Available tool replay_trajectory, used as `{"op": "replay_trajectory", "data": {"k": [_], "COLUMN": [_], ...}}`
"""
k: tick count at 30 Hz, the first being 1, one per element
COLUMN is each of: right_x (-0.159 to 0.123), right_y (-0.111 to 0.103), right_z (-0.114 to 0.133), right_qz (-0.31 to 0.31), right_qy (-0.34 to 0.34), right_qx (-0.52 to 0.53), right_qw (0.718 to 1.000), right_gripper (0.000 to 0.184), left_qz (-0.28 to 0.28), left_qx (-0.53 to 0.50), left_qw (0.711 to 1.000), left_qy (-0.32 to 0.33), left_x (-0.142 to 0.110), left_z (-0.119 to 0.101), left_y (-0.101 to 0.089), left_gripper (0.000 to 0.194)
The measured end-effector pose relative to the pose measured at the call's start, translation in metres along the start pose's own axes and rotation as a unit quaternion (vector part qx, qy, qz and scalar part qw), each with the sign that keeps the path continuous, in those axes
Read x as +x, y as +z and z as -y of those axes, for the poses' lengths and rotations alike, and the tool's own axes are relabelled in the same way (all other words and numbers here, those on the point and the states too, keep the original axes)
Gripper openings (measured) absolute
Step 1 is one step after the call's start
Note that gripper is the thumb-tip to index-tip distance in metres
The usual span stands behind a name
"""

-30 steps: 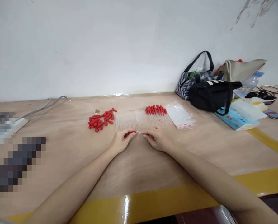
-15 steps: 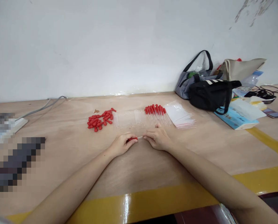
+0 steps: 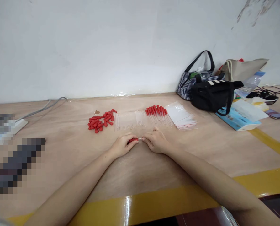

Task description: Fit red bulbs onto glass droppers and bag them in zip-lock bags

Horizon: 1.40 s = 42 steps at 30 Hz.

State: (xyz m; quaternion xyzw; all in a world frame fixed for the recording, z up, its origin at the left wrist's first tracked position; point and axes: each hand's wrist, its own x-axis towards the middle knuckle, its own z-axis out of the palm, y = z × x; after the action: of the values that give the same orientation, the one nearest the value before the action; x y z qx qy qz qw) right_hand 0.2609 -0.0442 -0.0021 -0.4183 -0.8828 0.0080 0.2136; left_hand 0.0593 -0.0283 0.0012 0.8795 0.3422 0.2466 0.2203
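Note:
My left hand is closed around a red rubber bulb, whose open end points right. From that end a clear glass dropper tube runs to my right hand, which pinches it between thumb and fingers. How deep the tube sits in the bulb is hidden by the fingers. Beyond my left hand lies a pile of loose red bulbs. Rows of clear tubes lie beside it, followed by several droppers with red bulbs fitted.
A stack of clear plastic bags lies right of the droppers. Farther right are a black bag, a striped bag, a blue tissue pack and a phone. A grey cable crosses the left side.
My right hand has moved slightly left, closer to my left hand, and less of the tube shows between them. My left hand stays in place with the bulb.

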Motion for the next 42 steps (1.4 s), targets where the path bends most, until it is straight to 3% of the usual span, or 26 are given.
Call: {"op": "replay_trajectory", "data": {"k": [4, 8, 10, 14, 21, 26, 36, 39, 42], "right_x": [0.002, -0.002, -0.002, 0.008, 0.041, 0.056, 0.055, 0.061, 0.071], "right_y": [-0.004, -0.011, -0.015, -0.019, -0.016, -0.010, -0.009, -0.009, -0.006], "right_z": [0.002, -0.002, -0.010, -0.037, -0.060, -0.060, -0.055, -0.048, -0.044], "right_qz": [-0.033, -0.060, -0.105, -0.148, -0.103, -0.096, -0.107, -0.072, -0.024], "right_qy": [-0.003, 0.022, 0.102, 0.307, 0.464, 0.492, 0.449, 0.424, 0.442], "right_qx": [-0.027, -0.040, -0.004, 0.086, 0.031, -0.003, -0.029, -0.015, 0.000], "right_qw": [0.999, 0.997, 0.989, 0.936, 0.879, 0.865, 0.887, 0.903, 0.897], "right_gripper": [0.024, 0.024, 0.024, 0.024, 0.023, 0.024, 0.036, 0.030, 0.025], "left_qz": [-0.047, -0.096, -0.102, -0.059, -0.051, -0.047, -0.041, -0.042, -0.049], "left_qx": [0.005, -0.034, -0.063, -0.042, -0.017, -0.015, -0.016, -0.018, -0.027], "left_qw": [0.999, 0.994, 0.990, 0.994, 0.997, 0.997, 0.997, 0.997, 0.996], "left_qy": [0.012, -0.038, -0.074, -0.082, -0.060, -0.057, -0.058, -0.058, -0.068], "left_x": [0.002, 0.000, 0.000, 0.001, 0.002, 0.002, 0.003, 0.002, 0.003], "left_z": [0.001, 0.013, 0.019, 0.020, 0.011, 0.011, 0.011, 0.011, 0.010], "left_y": [-0.006, -0.003, 0.000, 0.001, -0.003, -0.003, -0.004, -0.003, 0.000], "left_gripper": [0.021, 0.032, 0.038, 0.022, 0.014, 0.014, 0.014, 0.015, 0.015]}}
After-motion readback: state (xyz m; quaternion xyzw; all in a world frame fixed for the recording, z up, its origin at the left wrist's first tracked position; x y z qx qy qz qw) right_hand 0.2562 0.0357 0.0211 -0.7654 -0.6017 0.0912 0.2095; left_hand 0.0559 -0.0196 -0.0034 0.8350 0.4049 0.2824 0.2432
